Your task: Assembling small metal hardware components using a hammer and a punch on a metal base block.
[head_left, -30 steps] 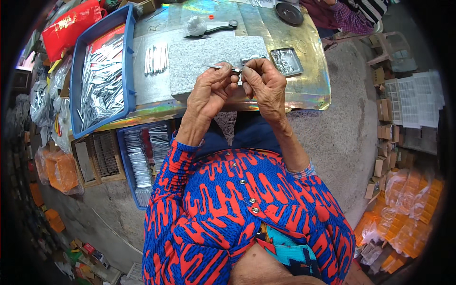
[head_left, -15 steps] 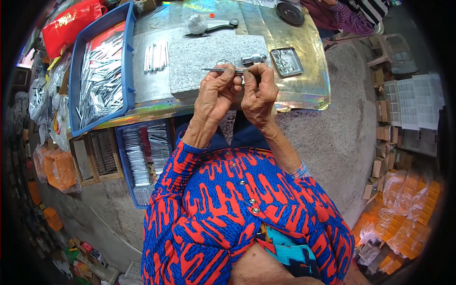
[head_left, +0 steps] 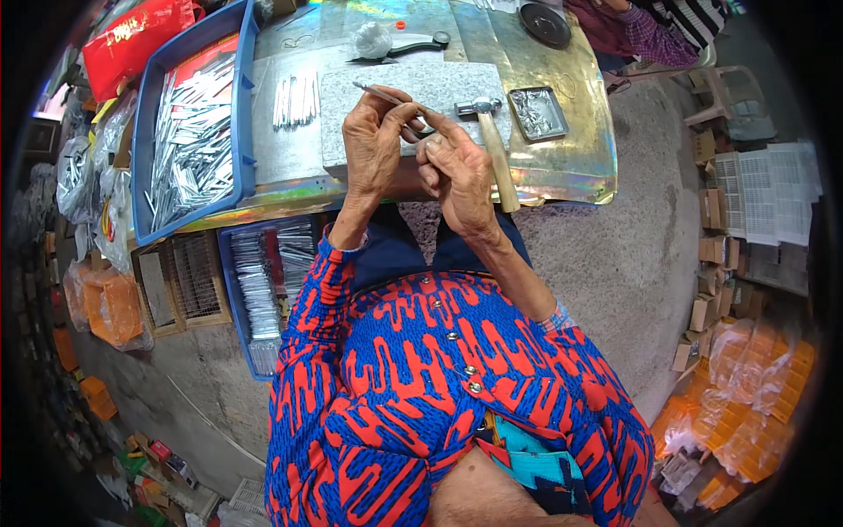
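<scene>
Above the near edge of a grey stone block [head_left: 338,145], my left hand [head_left: 371,145] pinches a slim silver metal piece [head_left: 372,91] between thumb and fingers, its free end pointing up and left. My right hand [head_left: 461,171] is closed close beside it, the index finger reaching to the left thumb. What the right fingers grip is hidden by the curled fingers. A hammer [head_left: 500,171] with a wooden handle lies just right of the right hand, its metal head on the block. Left of the block, several silver metal strips [head_left: 296,101] lie in a row.
A blue tray [head_left: 248,97] full of metal pieces stands at left. A small metal tray [head_left: 562,132] of shiny parts sits right of the hammer. Behind the block lies a black-handled tool [head_left: 417,46]. Another blue bin [head_left: 233,290] stands below the table; another person's sleeve [head_left: 654,35] shows far right.
The metal piece has tilted from nearly level to pointing up and left. My left hand has shifted up and left, the right hand lower, uncovering the hammer's handle.
</scene>
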`<action>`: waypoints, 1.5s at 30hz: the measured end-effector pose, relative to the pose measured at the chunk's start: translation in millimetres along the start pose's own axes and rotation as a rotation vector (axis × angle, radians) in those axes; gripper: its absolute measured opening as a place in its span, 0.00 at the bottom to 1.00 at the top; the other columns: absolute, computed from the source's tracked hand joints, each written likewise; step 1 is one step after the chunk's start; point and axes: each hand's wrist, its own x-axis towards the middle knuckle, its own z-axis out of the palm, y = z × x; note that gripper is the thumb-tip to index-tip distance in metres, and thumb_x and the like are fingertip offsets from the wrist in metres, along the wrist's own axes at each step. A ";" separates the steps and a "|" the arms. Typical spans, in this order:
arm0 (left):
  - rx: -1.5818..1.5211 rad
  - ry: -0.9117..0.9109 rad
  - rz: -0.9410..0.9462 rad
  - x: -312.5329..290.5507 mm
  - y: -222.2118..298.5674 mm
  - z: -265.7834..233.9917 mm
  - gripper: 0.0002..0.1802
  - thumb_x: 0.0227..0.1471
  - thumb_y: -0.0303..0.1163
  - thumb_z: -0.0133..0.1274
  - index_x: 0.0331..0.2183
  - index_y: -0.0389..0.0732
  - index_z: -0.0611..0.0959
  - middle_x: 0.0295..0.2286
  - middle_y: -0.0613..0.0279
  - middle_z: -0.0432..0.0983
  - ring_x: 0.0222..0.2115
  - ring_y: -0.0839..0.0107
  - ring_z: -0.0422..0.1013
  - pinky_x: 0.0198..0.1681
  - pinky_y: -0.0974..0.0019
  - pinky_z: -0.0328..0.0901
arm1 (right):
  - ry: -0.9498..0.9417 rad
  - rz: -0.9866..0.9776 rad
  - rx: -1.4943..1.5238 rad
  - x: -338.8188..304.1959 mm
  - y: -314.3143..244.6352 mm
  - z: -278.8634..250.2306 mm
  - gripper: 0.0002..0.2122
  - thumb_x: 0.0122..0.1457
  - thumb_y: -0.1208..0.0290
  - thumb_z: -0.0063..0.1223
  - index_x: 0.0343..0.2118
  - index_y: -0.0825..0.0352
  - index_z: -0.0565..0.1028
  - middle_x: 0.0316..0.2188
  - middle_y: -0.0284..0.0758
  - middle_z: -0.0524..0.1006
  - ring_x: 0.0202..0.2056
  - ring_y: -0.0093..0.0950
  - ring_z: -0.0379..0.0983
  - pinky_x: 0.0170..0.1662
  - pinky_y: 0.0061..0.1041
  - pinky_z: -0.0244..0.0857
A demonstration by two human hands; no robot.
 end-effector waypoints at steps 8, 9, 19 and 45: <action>0.092 -0.082 -0.043 15.7 -10.7 -9.0 0.00 0.49 0.23 0.47 0.28 0.37 0.73 0.20 0.65 0.72 0.18 0.83 0.67 0.18 0.80 0.62 | 0.080 -0.013 -0.008 -2.3 -11.6 -12.4 0.15 0.55 0.75 0.45 0.45 0.74 0.64 0.24 0.31 0.68 0.18 0.12 0.58 0.17 0.09 0.51; 0.130 -0.090 -0.042 16.6 -11.4 -9.9 0.00 0.49 0.23 0.47 0.27 0.37 0.73 0.20 0.65 0.72 0.18 0.83 0.67 0.18 0.81 0.62 | 0.100 -0.031 -0.016 -2.6 -15.6 -15.1 0.14 0.54 0.76 0.45 0.44 0.74 0.63 0.23 0.31 0.68 0.18 0.12 0.58 0.17 0.09 0.51; 0.267 -0.184 -0.075 25.5 -15.3 -13.4 0.01 0.49 0.24 0.47 0.29 0.38 0.73 0.22 0.64 0.73 0.18 0.84 0.65 0.20 0.80 0.62 | 0.147 -0.051 -0.022 -10.5 -29.0 -35.7 0.12 0.54 0.77 0.46 0.41 0.74 0.65 0.23 0.32 0.68 0.17 0.12 0.59 0.16 0.09 0.50; 0.564 -0.299 0.383 24.3 -24.1 -9.2 0.06 0.41 0.19 0.50 0.26 0.36 0.72 0.23 0.56 0.73 0.25 0.64 0.73 0.26 0.68 0.66 | -0.013 -0.158 -0.605 29.8 -58.9 2.1 0.10 0.56 0.73 0.44 0.40 0.71 0.70 0.20 0.26 0.67 0.19 0.12 0.58 0.20 0.12 0.54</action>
